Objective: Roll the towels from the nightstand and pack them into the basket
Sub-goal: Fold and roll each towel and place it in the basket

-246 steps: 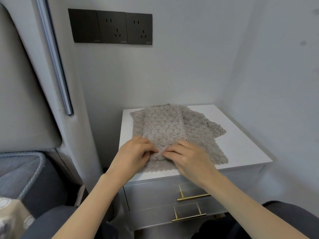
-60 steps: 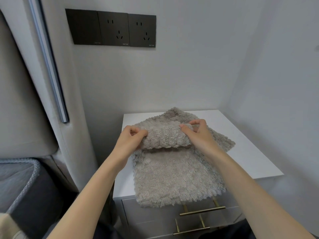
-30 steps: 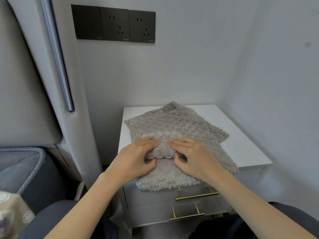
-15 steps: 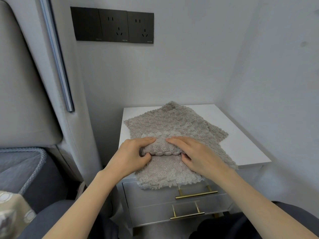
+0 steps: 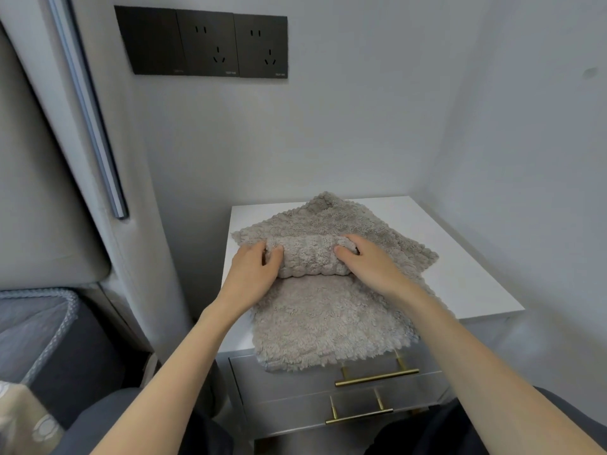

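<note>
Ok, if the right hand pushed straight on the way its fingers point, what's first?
The towel roll that the right hand grips; beyond it, probably the flat towels, then the wall.

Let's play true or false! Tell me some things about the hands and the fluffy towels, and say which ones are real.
1. The left hand and right hand grip the towel roll at its two ends. True.
2. The nightstand has a black top. False: its top is white.
3. A flat towel hangs over the nightstand's front edge. True.
4. The drawer handles are silver. False: they are gold.
5. The towel roll lies on the floor. False: it sits on the towels on the nightstand.
</note>
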{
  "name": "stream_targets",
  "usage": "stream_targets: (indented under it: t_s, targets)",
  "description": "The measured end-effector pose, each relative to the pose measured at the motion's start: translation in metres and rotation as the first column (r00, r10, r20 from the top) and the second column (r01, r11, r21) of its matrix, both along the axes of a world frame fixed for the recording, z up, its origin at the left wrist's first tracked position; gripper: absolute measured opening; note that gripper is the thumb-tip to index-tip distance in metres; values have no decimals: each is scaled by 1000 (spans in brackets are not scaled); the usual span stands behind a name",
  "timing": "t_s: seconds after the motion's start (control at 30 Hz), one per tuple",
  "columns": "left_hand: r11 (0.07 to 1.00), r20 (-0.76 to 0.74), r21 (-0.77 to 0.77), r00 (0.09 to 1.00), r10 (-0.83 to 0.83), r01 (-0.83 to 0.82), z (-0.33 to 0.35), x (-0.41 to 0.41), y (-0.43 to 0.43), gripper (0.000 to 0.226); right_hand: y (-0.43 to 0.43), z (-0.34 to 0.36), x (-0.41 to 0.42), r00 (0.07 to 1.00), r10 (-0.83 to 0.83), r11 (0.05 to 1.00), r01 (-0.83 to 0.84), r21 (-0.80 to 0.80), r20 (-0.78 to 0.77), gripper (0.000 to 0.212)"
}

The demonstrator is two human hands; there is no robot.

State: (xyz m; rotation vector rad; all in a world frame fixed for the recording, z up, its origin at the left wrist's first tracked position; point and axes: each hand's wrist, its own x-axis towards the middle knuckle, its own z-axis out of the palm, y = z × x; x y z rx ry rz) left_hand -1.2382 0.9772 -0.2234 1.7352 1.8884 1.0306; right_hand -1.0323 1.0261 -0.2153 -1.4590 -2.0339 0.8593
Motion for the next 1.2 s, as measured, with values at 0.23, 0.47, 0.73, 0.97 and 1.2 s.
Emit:
stream_targets:
  t_s: [0.23,0.47,0.73,0.97,1.2]
  targets:
    - [982,-120,-187,991,-62,39,5,-8,7,41,16,10,-3,984,100,988,-81,-130,150,58]
    - [973,190,-186,977,-100,136,7,-10,6,25,14,14,4,995,86,982,-78,-171,41,52]
    - [983,735,-111,677,-19,149,17,2,2,29,-3,22,8,960,-21,979,-38,-203,-279,36]
    - [968,870,15,474,-136,251,27,27,-15,32,-30,45,32,843,-128,964,-18,-266,-522,18]
    - [912,838,79,468,-280,403,41,55,-32,45,-70,63,80,885,-112,981,25,-194,-452,13]
